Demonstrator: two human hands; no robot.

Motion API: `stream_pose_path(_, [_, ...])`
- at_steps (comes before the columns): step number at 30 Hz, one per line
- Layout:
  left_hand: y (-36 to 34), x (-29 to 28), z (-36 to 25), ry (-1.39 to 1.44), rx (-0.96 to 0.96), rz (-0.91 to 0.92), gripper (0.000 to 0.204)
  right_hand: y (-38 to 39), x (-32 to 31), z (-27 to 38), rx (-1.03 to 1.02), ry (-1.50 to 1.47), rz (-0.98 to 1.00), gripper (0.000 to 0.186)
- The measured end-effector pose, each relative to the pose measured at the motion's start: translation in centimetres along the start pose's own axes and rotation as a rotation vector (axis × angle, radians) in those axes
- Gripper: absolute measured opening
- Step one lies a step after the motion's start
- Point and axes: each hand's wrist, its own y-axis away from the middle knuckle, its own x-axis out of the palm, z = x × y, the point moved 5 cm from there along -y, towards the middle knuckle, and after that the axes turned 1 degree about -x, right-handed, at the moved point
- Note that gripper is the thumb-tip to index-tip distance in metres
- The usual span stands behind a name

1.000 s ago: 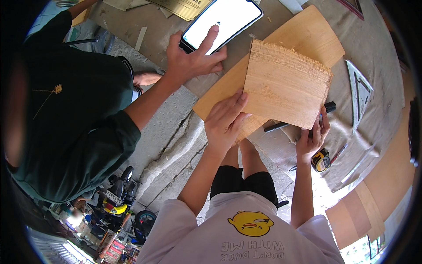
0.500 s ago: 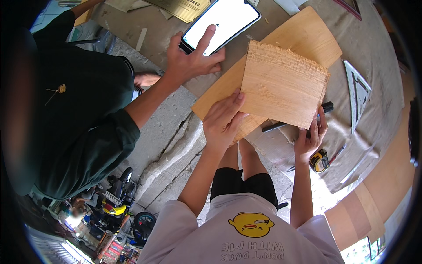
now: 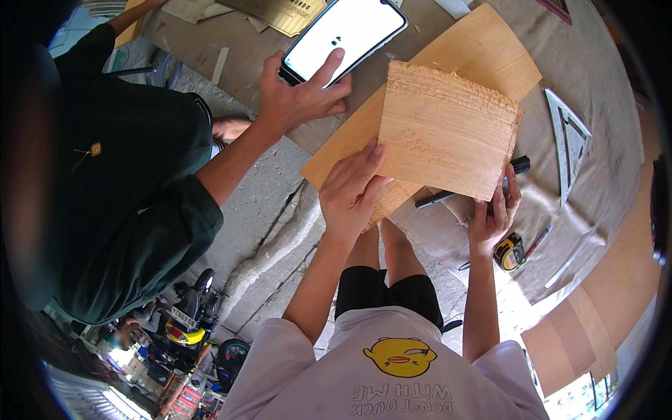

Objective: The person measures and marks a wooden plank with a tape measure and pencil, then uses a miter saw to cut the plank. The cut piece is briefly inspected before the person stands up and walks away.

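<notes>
A small light-brown wooden board (image 3: 448, 133) with rough, splintery top and right edges is held between my two hands. My left hand (image 3: 352, 192) grips its lower left corner, thumb and fingers at the edge. At the lower right corner, my right hand (image 3: 495, 215) has its fingers closed on the edge. Beneath it, a longer wooden board (image 3: 493, 52) lies slantwise on the covered table, partly hidden. A dark pen-like tool (image 3: 434, 199) lies below the held board, and a black piece (image 3: 520, 165) shows just past its right edge.
To the right lie a metal set square (image 3: 567, 143), a yellow-black tape measure (image 3: 509, 253) and a pen (image 3: 538, 240). On the left, another person's hand (image 3: 297, 98) holds a phone (image 3: 346, 35) beside a brass-coloured plate (image 3: 280, 12). Motorcycles (image 3: 187, 318) stand at lower left.
The table and the things on it sit slightly further left and up in the picture. My hands keep the same hold on the small board. The other person's hand stays at the phone.
</notes>
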Motion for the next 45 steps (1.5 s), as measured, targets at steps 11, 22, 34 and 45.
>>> stream_pose_path(11, [-0.11, -0.05, -0.27, -0.003, -0.004, -0.004, 0.054, -0.29, -0.1, 0.51, -0.022, 0.028, -0.013, 0.046])
stream_pose_path(22, [-0.04, -0.05, -0.17, -0.006, 0.01, -0.001, 0.053, -0.36, -0.09, 0.75, -0.028, -0.003, -0.029, 0.048])
stream_pose_path(34, [-0.01, -0.02, -0.13, -0.006, 0.024, -0.006, 0.052, -0.26, -0.09, 0.68, -0.018, 0.017, -0.018, 0.047])
stream_pose_path(45, [-0.06, -0.06, -0.24, -0.002, 0.007, -0.004, 0.051, -0.14, -0.1, 0.59, -0.009, 0.044, -0.008, 0.047])
